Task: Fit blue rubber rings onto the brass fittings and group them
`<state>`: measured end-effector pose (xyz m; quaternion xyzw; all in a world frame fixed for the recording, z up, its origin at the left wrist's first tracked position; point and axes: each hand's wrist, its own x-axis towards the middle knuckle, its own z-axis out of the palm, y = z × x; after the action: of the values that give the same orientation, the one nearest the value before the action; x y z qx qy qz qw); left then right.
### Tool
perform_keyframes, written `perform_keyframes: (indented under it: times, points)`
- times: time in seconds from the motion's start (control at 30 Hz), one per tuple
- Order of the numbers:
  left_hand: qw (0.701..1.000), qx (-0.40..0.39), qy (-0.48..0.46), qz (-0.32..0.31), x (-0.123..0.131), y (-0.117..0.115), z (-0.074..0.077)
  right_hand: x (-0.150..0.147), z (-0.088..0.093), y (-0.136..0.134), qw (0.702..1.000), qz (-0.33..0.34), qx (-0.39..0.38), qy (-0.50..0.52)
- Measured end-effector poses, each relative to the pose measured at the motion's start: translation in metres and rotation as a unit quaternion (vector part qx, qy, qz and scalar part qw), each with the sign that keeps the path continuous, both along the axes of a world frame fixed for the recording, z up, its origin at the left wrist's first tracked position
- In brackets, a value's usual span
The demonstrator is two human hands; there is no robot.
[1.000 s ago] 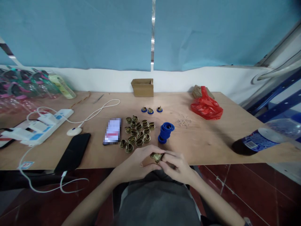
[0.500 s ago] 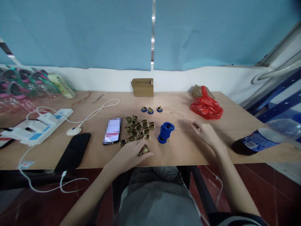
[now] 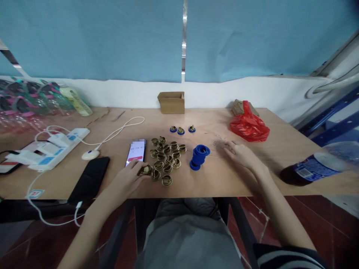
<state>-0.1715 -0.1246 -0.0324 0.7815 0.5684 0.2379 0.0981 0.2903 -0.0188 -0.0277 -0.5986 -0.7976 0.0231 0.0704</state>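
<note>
My left hand (image 3: 129,178) has its thumb and fingers closed around a brass-coloured round piece with a raised tab (image 3: 146,170), at the left edge of the group. Several like pieces (image 3: 167,158) lie beside it, and one (image 3: 166,181) is closest to the table's front. To their right stands a leaning stack of blue rings (image 3: 199,155). Farther back, three brass pieces fitted with blue rings (image 3: 181,130) sit in a row. My right hand (image 3: 241,154) reaches low with fingers stretched out at a scatter of tiny thin metal bits (image 3: 218,142), too small to name.
A lit phone (image 3: 135,151) lies partly behind my left hand. Left of it are a black phone (image 3: 91,177), a white cable and a power strip (image 3: 60,149). At the back stands a cardboard box (image 3: 171,103). A red plastic bag (image 3: 248,125) and a cola bottle (image 3: 308,170) are right.
My left hand has moved left from the front of the group to its left-edge piece, leaving one piece at the front. My right hand has shifted left, its fingers uncurled over the tiny bits.
</note>
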Motion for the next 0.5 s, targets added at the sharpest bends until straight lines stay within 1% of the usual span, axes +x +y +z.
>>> perform_keyframes:
  times: [0.07,0.13,0.17,0.27,0.33,0.4,0.5]
  points:
    - [1.000,-0.023,-0.002,-0.016,-0.010,-0.012,-0.013,-0.003,0.002,-0.004,1.000,0.016,0.003,0.013]
    - [0.999,-0.038,0.004,-0.007,-0.017,-0.020,-0.024,-0.006,0.006,-0.007,0.999,0.030,0.007,0.024]
    - [0.999,-0.041,0.008,-0.005,-0.020,-0.021,-0.030,-0.007,0.008,-0.008,0.999,0.035,0.011,0.028]
    - [0.999,-0.046,0.009,-0.025,-0.021,-0.019,-0.042,-0.014,0.013,-0.006,0.998,0.047,0.022,0.029]
    - [0.998,-0.045,0.013,-0.028,-0.019,-0.015,-0.046,-0.018,0.016,-0.001,0.997,0.062,0.018,0.031]
    - [0.999,-0.038,0.023,-0.031,-0.015,-0.013,-0.046,-0.024,0.017,0.008,0.996,0.083,0.006,0.034]
    - [0.999,-0.013,0.041,-0.031,-0.010,-0.015,-0.040,-0.036,0.018,0.029,0.994,0.108,-0.019,0.028]
